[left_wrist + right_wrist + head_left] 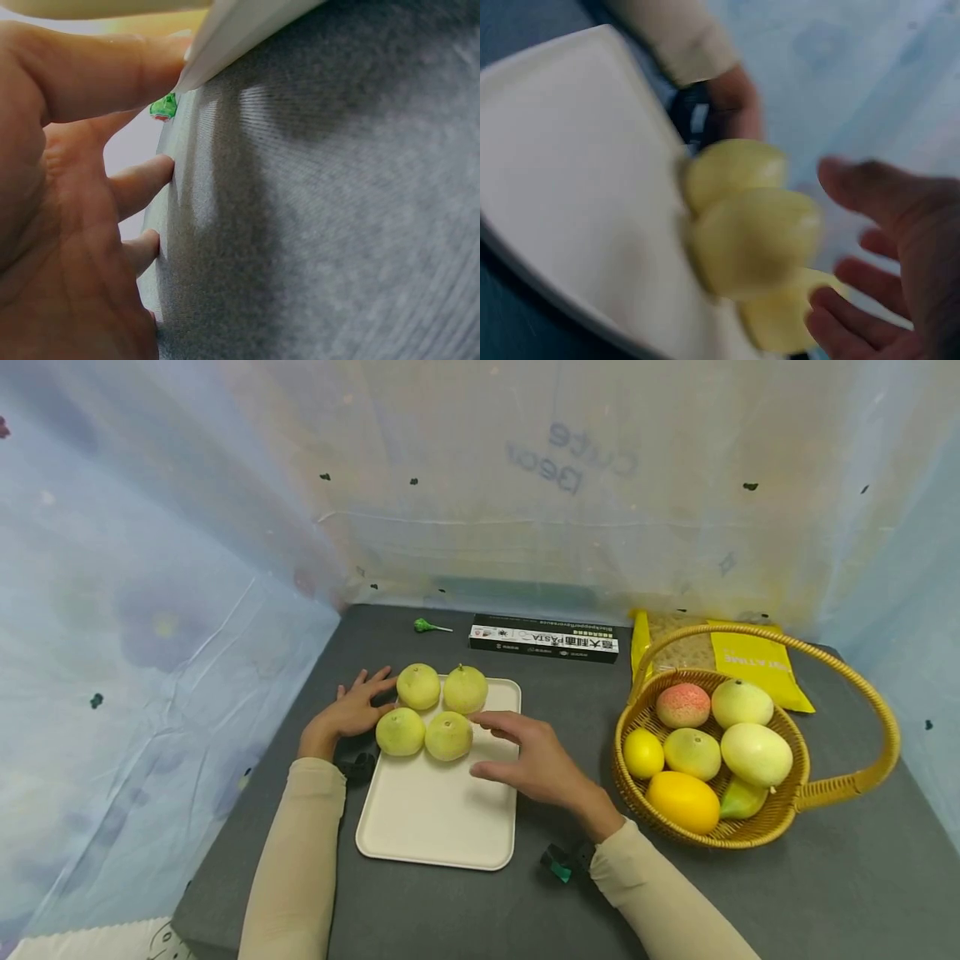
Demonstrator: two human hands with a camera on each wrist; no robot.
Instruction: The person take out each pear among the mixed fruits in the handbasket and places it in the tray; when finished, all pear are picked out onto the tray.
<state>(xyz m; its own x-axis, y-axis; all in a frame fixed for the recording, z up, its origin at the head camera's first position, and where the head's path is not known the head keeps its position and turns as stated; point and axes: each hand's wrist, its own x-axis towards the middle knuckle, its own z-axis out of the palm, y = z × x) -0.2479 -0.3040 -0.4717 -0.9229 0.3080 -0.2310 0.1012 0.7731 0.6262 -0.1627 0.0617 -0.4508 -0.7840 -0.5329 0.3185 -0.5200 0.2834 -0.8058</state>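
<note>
Several round yellow-green fruits (pixel 448 737), melon-like in look, sit bunched at the far end of a cream rectangular tray (pixel 435 827). Against the tray's left edge lies my left hand (pixel 354 710), its fingers spread over the dark table. In the left wrist view its thumb (pixel 112 71) meets the tray's rim, or nearly so. Over the tray's right side hovers my right hand (pixel 536 760), thumb and fingers apart, close to the nearer right fruit. The right wrist view shows that palm empty and a gap between the hand (pixel 885 255) and the fruits (pixel 754 240).
At the right stands a wicker basket (pixel 787 822) of assorted fruit with a tall handle. Behind it lies a yellow bag (pixel 757 668). A black pasta box (pixel 543 639) and a green-wrapped lollipop (pixel 424 625) lie at the table's back, before a hanging curtain (pixel 480 543).
</note>
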